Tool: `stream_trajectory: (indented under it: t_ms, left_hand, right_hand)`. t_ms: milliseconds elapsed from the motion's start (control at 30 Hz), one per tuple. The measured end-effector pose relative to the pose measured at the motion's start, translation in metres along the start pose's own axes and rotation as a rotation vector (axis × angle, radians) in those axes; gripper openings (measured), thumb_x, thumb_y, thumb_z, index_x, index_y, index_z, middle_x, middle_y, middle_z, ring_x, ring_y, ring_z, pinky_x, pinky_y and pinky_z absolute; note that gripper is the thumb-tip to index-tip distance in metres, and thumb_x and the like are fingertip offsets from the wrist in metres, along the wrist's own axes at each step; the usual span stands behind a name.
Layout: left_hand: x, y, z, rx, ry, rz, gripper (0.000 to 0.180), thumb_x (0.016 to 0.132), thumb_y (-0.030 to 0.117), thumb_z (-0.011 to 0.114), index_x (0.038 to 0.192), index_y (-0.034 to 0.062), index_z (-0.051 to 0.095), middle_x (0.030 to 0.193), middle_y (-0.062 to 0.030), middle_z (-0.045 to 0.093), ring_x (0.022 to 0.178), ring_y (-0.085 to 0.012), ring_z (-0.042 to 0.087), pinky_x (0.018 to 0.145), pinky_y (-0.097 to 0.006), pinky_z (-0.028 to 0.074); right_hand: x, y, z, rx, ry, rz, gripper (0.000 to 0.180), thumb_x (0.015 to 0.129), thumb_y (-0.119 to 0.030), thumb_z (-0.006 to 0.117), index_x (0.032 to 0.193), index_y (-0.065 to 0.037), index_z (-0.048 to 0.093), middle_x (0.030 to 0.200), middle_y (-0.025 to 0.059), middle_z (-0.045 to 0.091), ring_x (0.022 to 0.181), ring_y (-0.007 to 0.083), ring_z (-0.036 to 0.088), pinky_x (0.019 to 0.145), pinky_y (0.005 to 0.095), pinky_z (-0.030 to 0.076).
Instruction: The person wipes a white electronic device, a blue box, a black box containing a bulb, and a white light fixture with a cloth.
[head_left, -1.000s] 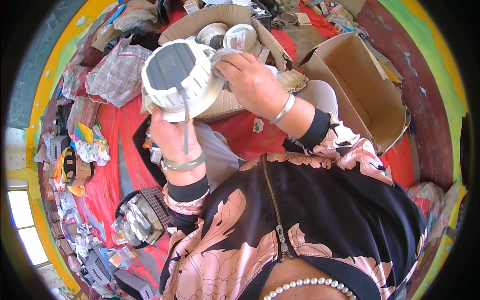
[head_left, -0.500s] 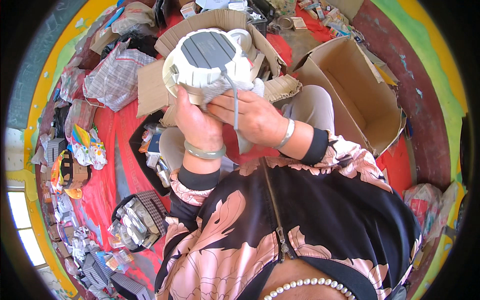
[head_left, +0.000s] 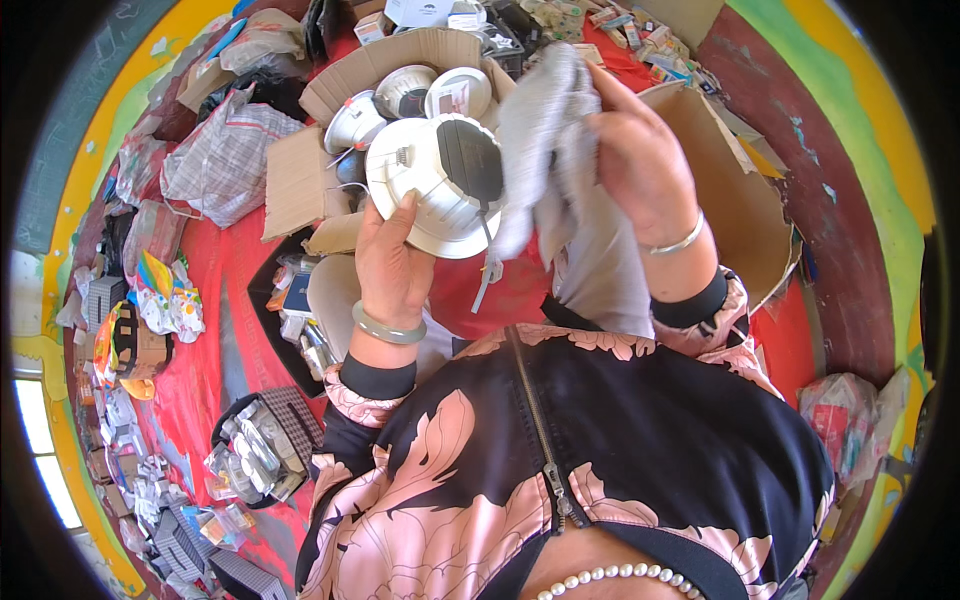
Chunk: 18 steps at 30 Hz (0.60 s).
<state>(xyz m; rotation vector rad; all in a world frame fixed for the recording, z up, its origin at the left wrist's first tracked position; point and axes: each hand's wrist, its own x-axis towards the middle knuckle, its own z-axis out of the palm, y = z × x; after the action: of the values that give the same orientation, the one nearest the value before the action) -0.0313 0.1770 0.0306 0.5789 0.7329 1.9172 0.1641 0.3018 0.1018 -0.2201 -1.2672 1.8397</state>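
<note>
My left hand [head_left: 393, 262] grips the rim of a round white downlight [head_left: 412, 180], thumb on its ribbed housing. A dark grey plate covers the middle of its back, and a short grey cable hangs from it. To the right, my right hand [head_left: 645, 165] is closed on a grey cloth [head_left: 560, 150], which is bunched at the top and dangles beside the light, somewhat blurred. Behind the held light stands an opened cardboard box [head_left: 400, 52] with several more white downlights [head_left: 458, 94] in it.
A large cardboard box [head_left: 745, 215] stands on the right behind my right arm. Checked plastic bag [head_left: 222, 160] lies at far left. A basket of small packages [head_left: 262, 445] sits on the red floor covering [head_left: 212, 365]; cluttered boxes line the left edge.
My right hand has lifted the cloth off the downlight, moving up and right. The downlight, still in my left hand, has lowered and tilted, exposing more lights in the box behind.
</note>
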Motion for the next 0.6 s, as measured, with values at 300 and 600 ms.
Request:
stream_trajectory:
  t_ms: [300,600]
  left_hand:
    - [-0.013,0.005,0.015,0.068,-0.061,0.051,0.041,0.089,-0.002,0.043,0.13,0.0005,0.041,0.124,-0.0111,0.052,0.113,-0.0209,0.053,0.097,-0.033,0.043]
    - [-0.022,0.003,0.001,-0.014,-0.11,0.004,0.038,0.093,0.006,0.047,0.13,-0.0015,0.041,0.125,-0.0125,0.052,0.113,-0.0218,0.053,0.099,-0.037,0.041]
  right_hand:
    - [0.007,0.061,0.036,-1.341,-0.271,-0.492,0.064,0.07,-0.031,0.072,0.129,-0.021,0.05,0.142,0.0165,0.032,0.131,0.0473,0.025,0.103,0.0551,0.026]
    - [0.036,0.082,0.03,-1.007,-0.023,-0.405,0.033,0.085,-0.026,0.055,0.109,-0.005,0.059,0.115,0.0218,0.054,0.103,0.0358,0.054,0.087,0.0393,0.044]
